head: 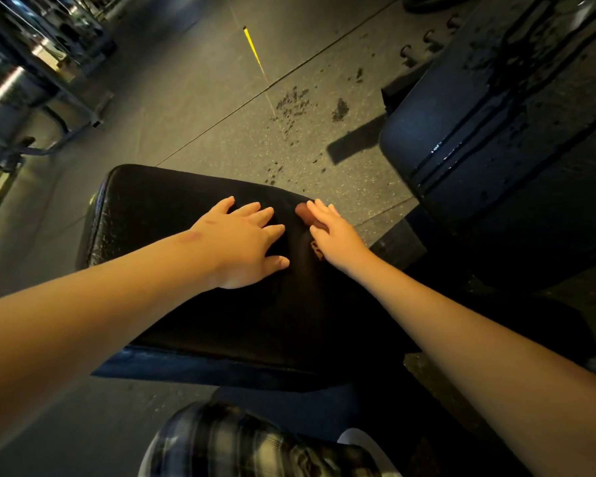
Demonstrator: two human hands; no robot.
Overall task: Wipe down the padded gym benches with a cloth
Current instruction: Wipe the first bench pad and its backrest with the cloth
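So the person's got both hands down on the black bench pad (159, 208). The left hand (241, 242) is flat on the pad with its fingers (265, 213) spread wide and holding nothing. It looks like it's either bracing or pinning something flat.

The right hand (331, 232) sits just past the left fingertips at the pad's right edge, fingers fairly straight and close together. There's a reddish-brown shape tucked right under them, which could be the thumb or a scrap of fabric. Honestly can't tell whether that hand is pinching anything.

The cloth (301, 246) seems to be the dark, slightly rumpled stuff between the two sets of fingertips. It's black on black though, so its edges are a guess. If that's right, spreading it out before a pass makes sense.

Well beyond the right fingers stands a second bench pad (479, 132), streaked and beaded with liquid, and dark droplets (289, 105) speckle the floor (186, 80) ahead of both hands. That one looks sprayed and waiting for a wipe.
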